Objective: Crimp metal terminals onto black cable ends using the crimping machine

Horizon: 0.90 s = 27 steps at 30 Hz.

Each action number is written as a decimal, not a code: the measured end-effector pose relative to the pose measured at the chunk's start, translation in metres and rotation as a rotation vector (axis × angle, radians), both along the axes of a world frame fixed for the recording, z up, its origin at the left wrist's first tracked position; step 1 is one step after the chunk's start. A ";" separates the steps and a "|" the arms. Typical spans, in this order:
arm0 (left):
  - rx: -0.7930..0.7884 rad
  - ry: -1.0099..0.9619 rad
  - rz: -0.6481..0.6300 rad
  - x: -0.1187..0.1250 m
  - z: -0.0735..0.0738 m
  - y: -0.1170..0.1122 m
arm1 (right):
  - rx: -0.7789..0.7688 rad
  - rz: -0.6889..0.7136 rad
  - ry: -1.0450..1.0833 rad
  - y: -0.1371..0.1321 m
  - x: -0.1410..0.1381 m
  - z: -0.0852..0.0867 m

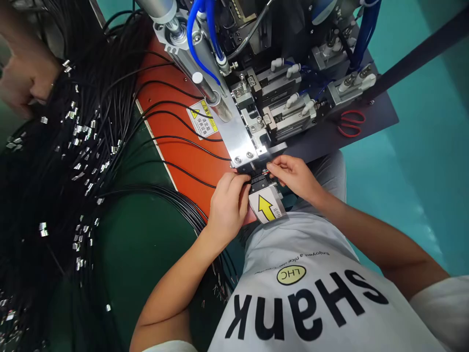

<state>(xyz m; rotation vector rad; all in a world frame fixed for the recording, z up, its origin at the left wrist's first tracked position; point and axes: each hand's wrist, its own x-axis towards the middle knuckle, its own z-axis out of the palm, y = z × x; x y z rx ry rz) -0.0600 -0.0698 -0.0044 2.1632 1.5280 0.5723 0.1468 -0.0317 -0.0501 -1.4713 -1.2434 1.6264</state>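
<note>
Both hands are at the front of a metal machine, by the feed slot above a plate with a yellow arrow. My left hand is closed in a pinch on a black cable that runs in from the left over the orange plate. Thin coloured wire ends show at the slot. My right hand pinches at these wire ends from the right, thumb against forefinger. Several more black cables lead across the orange plate into the machine.
A large heap of black cables with shiny metal connectors lies at the left. A bundle of cables curves over the green table. Another person's hand is at the far left. Red-handled scissors lie on the dark base plate.
</note>
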 end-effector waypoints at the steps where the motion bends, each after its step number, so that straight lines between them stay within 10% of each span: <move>1: -0.015 0.003 0.003 -0.003 0.002 -0.002 | -0.022 -0.008 0.020 0.002 -0.002 -0.001; 27: 0.181 0.177 -0.017 -0.026 -0.025 -0.046 | -0.215 -0.153 0.191 -0.021 0.035 -0.013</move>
